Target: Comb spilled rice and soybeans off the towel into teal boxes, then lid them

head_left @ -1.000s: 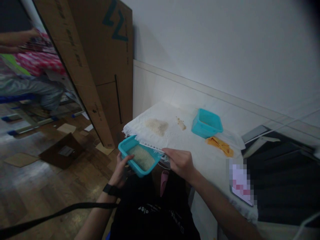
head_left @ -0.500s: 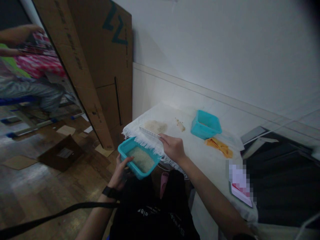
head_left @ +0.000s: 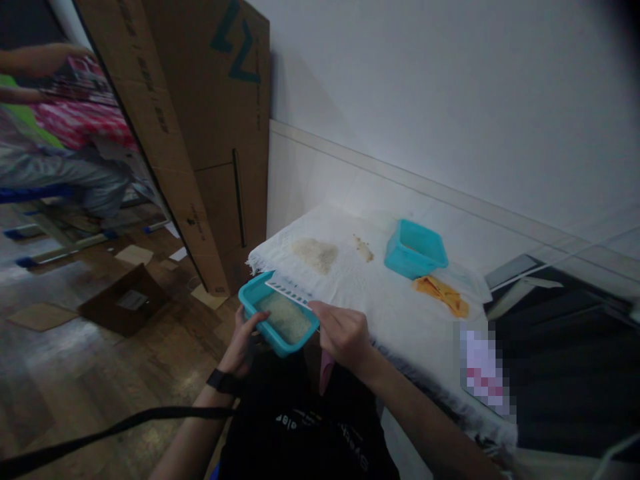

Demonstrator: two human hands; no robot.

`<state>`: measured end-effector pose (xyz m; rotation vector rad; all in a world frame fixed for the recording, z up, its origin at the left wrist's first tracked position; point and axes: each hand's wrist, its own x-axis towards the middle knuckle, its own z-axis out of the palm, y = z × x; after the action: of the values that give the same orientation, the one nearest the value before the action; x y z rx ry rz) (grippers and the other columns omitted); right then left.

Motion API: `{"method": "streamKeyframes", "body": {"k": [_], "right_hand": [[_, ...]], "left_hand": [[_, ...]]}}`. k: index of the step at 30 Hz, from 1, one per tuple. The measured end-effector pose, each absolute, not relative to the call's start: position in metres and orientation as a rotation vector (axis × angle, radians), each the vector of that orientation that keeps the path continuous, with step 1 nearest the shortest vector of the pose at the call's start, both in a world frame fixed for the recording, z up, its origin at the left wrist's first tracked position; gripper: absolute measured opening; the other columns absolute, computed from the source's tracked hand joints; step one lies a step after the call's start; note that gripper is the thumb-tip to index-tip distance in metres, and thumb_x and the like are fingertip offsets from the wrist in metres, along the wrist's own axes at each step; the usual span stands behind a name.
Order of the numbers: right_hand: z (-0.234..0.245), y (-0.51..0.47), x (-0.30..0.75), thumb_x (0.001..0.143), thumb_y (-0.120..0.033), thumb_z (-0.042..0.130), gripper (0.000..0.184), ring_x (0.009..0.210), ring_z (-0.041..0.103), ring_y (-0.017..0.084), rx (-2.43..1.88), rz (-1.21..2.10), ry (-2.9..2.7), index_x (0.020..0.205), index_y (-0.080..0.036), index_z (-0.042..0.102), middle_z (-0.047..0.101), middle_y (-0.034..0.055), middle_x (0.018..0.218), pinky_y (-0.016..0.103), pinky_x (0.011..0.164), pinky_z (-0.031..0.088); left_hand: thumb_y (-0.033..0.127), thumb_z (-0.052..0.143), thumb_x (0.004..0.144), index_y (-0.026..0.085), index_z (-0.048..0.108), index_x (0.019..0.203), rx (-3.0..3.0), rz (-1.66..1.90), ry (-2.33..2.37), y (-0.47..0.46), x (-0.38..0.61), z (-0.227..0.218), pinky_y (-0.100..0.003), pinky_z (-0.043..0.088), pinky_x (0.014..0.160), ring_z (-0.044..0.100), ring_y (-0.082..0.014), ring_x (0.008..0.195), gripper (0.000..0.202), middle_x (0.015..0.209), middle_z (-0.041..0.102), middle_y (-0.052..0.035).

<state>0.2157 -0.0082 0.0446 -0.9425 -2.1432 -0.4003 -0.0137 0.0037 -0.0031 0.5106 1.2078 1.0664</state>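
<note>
My left hand point(head_left: 245, 337) grips the near left side of a teal plastic bin point(head_left: 283, 350), thumb over the rim. A layer of rice point(head_left: 287, 319) lies inside it. My right hand point(head_left: 345, 333) pinches one end of a white flat strip with a row of slots point(head_left: 287, 292), which reaches across the bin's far rim beside the cloth's fringe. On the white cloth point(head_left: 350, 303) beyond is a loose patch of rice point(head_left: 315, 255), and a smaller heap of brownish bits point(head_left: 363, 249) lies to its right.
A second teal bin point(head_left: 416, 250) stands near the wall, with an orange cloth point(head_left: 441, 297) in front. A tall cardboard box point(head_left: 215, 120) rises at the left. Another person's arm point(head_left: 40, 60) is at far left. A cardboard piece point(head_left: 123, 300) lies on the floor.
My right hand has drawn the slotted strip from the cloth's edge towards me, over the bin's rim. The rice patch on the cloth shows more fully. My left hand keeps hold of the bin.
</note>
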Motion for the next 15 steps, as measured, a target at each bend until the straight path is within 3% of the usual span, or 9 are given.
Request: {"method": "streamKeyframes", "body": {"k": [3,6,11,15], "right_hand": [[0.051,-0.002,0.219,0.1,-0.009,0.055,0.035,0.083,0.083,0.018,-1.042,-0.313,-1.989,0.12,-0.021,0.081,0.087,0.007,0.105,0.026,0.075,0.065],[0.065,0.014,0.24,0.102,-0.027,0.062,0.025,0.077,0.082,0.021,-1.253,-0.17,-1.725,0.11,-0.022,0.085,0.087,0.0071,0.098,0.028,0.072,0.064],[0.082,0.043,0.287,0.083,-0.053,0.079,0.043,0.071,0.078,0.026,-1.455,0.297,-1.356,0.105,-0.018,0.087,0.085,0.0092,0.086,0.036,0.067,0.063],[0.073,0.053,0.294,0.064,-0.062,0.092,0.058,0.066,0.076,0.026,-1.406,0.745,-1.148,0.1,-0.017,0.086,0.084,0.0087,0.082,0.036,0.061,0.062]], "left_hand": [[0.045,0.084,0.081,0.038,0.034,0.161,0.502,1.065,1.222,0.004,-0.013,-0.002,-0.04,0.063,0.07,0.072,-0.027,0.091,0.095,0.132,0.065,-0.0129],[0.044,0.083,0.082,0.038,0.032,0.162,0.489,1.049,1.23,0.004,-0.013,-0.004,-0.04,0.062,0.07,0.072,-0.0255,0.088,0.095,0.135,0.065,-0.0124],[0.044,0.083,0.083,0.04,0.035,0.16,0.505,1.06,1.192,0.003,-0.013,-0.008,-0.04,0.063,0.075,0.073,-0.0255,0.093,0.091,0.14,0.065,-0.0107],[0.045,0.084,0.082,0.039,0.036,0.16,0.496,1.058,1.188,0.002,-0.012,-0.009,-0.04,0.062,0.075,0.073,-0.0266,0.094,0.092,0.134,0.067,-0.0107]]}}
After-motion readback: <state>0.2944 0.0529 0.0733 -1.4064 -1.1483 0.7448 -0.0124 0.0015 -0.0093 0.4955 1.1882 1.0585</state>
